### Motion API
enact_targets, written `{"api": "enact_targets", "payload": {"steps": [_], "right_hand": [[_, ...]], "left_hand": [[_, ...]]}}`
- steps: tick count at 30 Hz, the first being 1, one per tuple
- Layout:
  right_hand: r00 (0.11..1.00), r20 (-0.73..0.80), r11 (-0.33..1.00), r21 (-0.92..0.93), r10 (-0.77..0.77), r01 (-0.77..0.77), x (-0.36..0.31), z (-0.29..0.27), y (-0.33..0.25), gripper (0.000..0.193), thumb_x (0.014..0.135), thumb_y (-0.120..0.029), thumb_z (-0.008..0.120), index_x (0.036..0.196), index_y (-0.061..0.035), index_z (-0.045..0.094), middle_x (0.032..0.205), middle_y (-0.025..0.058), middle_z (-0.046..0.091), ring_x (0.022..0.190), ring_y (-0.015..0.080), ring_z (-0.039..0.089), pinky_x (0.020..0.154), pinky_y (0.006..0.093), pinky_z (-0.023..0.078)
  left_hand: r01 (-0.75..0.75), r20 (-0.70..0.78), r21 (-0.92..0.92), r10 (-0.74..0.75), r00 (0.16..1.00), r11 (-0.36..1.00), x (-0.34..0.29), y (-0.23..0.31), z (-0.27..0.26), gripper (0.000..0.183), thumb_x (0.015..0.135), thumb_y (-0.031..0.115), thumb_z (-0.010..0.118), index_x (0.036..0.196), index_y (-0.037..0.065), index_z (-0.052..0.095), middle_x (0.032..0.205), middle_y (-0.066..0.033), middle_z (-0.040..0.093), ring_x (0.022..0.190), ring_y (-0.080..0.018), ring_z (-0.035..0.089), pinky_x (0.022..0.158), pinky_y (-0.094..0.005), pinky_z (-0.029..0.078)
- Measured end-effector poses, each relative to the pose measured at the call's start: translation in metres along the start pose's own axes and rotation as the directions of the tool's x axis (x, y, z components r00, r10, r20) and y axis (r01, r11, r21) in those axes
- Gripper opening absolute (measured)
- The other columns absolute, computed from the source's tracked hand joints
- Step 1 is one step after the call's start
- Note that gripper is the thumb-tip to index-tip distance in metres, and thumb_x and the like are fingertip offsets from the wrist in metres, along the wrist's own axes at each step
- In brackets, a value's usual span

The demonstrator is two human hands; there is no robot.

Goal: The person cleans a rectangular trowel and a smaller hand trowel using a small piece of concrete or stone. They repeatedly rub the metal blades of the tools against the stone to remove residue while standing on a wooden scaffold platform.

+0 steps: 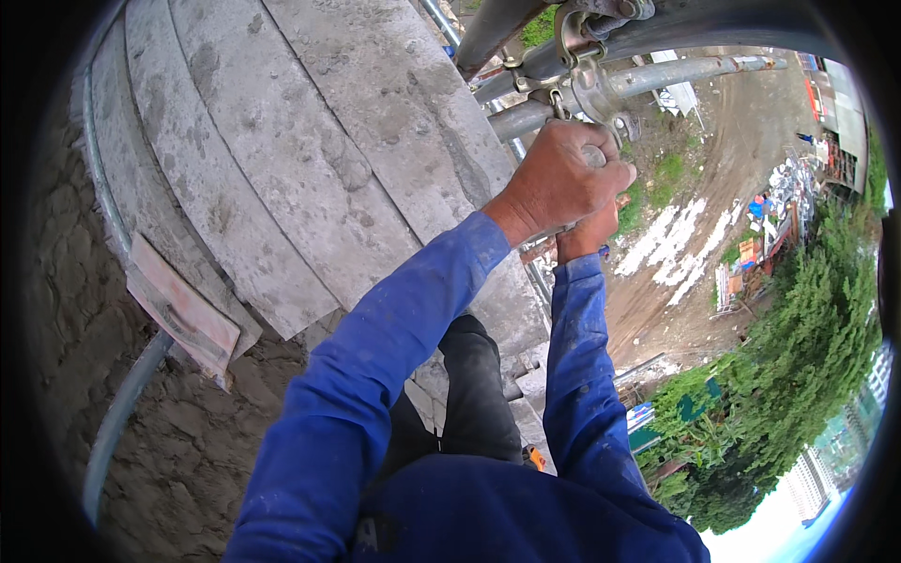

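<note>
My left hand (563, 174) is closed in a fist just below a metal scaffold clamp (591, 89). A grey rounded end (593, 157) shows between its thumb and fingers; the rest of that thing is hidden. Right under it, my right hand (593, 230) is also closed, partly covered by the left hand and wrist. What it grips cannot be made out. Above the left fist a small metal loop (558, 101) hangs near the clamp. The clamp sits around grey scaffold tubes (680, 75). Both forearms are in dusty blue sleeves.
I stand on grey, mortar-stained planks (310, 141). At the left, a plastering float (183, 305) rests at the plank edge by a bent-looking pipe (127, 422), next to a rough mortared wall (216, 450). Beyond the right side, far below, lie dirt ground (741, 122), debris and trees (788, 328).
</note>
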State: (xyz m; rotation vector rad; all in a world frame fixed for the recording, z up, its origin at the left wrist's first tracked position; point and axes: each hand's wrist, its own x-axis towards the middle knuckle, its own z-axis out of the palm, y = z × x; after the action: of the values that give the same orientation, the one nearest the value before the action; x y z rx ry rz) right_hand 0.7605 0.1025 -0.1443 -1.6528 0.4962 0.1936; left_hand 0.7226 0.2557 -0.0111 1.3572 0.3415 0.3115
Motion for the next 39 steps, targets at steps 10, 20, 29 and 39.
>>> {"api": "enact_targets", "payload": {"steps": [10,20,29,39], "right_hand": [[0.862,0.209,0.583,-0.661,-0.461,0.472,-0.023,-0.018,-0.006,0.031,0.089,-0.014,0.069,0.113,0.0049,0.063,0.086,0.0133,0.067,0.074,0.024,0.064,0.066,0.0369,0.05],[0.852,0.119,0.741,-0.444,-0.51,0.505,-0.022,-0.008,-0.002,0.028,0.101,-0.022,0.055,0.105,0.0026,0.068,0.081,0.0025,0.061,0.069,0.013,0.059,0.06,0.0308,0.048],[0.917,0.109,0.868,-0.295,-0.384,0.398,-0.03,0.001,-0.014,0.028,0.103,-0.018,0.053,0.099,0.0053,0.068,0.083,0.0061,0.062,0.063,0.0137,0.055,0.059,0.0353,0.047],[0.875,0.247,0.604,-0.644,-0.416,0.469,-0.008,-0.016,0.038,0.022,0.1,-0.016,0.058,0.107,0.0036,0.066,0.086,0.0068,0.066,0.074,0.016,0.065,0.06,0.0335,0.051]], "left_hand": [[-0.156,0.07,-0.029,0.158,0.985,0.987,-0.026,0.0,-0.003,0.015,0.08,0.01,0.072,0.072,0.0,0.066,0.072,-0.0096,0.069,0.066,-0.0139,0.067,0.063,-0.0301,0.051],[-0.186,-0.026,0.053,0.187,0.982,0.981,-0.014,0.009,-0.011,0.013,0.083,0.011,0.072,0.076,0.0,0.07,0.072,-0.0052,0.068,0.067,-0.0104,0.063,0.061,-0.0281,0.049],[-0.104,-0.115,0.057,0.11,0.987,0.993,-0.018,0.001,-0.008,0.016,0.082,0.012,0.073,0.075,-0.002,0.069,0.072,-0.0063,0.068,0.066,-0.0095,0.062,0.06,-0.0288,0.048],[0.005,-0.061,0.054,-0.002,0.998,0.999,-0.011,-0.03,-0.008,0.014,0.08,0.011,0.073,0.073,-0.001,0.069,0.07,-0.0059,0.068,0.065,-0.012,0.064,0.063,-0.0284,0.049]]}}
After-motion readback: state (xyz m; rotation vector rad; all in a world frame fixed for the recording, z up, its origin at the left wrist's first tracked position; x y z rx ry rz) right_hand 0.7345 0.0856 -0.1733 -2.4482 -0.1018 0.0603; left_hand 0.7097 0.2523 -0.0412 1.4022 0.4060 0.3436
